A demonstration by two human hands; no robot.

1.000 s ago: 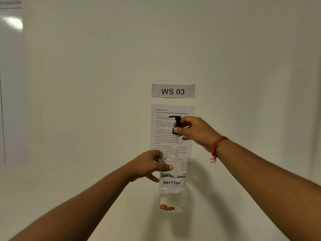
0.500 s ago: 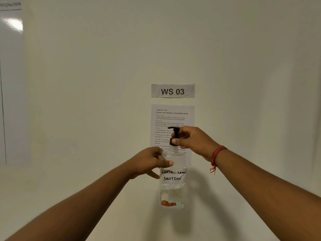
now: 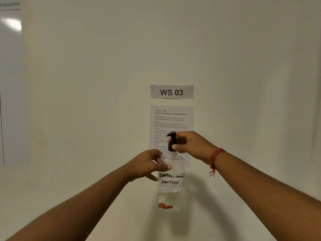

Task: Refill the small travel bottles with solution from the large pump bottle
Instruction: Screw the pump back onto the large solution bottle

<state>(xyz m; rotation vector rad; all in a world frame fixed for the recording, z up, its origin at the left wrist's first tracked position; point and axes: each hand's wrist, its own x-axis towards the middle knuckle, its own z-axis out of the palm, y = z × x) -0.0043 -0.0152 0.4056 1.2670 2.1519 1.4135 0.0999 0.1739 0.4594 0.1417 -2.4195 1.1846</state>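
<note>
The large clear pump bottle [image 3: 169, 192], with a handwritten "CONTACT LENS SOLUTION" label, stands on the white surface in front of the wall. My left hand [image 3: 147, 165] grips its shoulder from the left, thumb across the front. My right hand [image 3: 189, 145] holds the black pump head [image 3: 171, 136], fingers curled round its collar, and the collar sits on the bottle's neck. A red thread band circles my right wrist. No small travel bottle is in view.
A "WS 03" sign [image 3: 172, 91] and a printed task sheet [image 3: 173, 119] are stuck to the white wall behind the bottle. A glossy board [image 3: 10, 66] hangs at the far left. An orange patch shows at the bottle's base.
My right hand has brought the pump head down from a raised position until its collar meets the bottle's neck. My left hand has kept its grip on the bottle.
</note>
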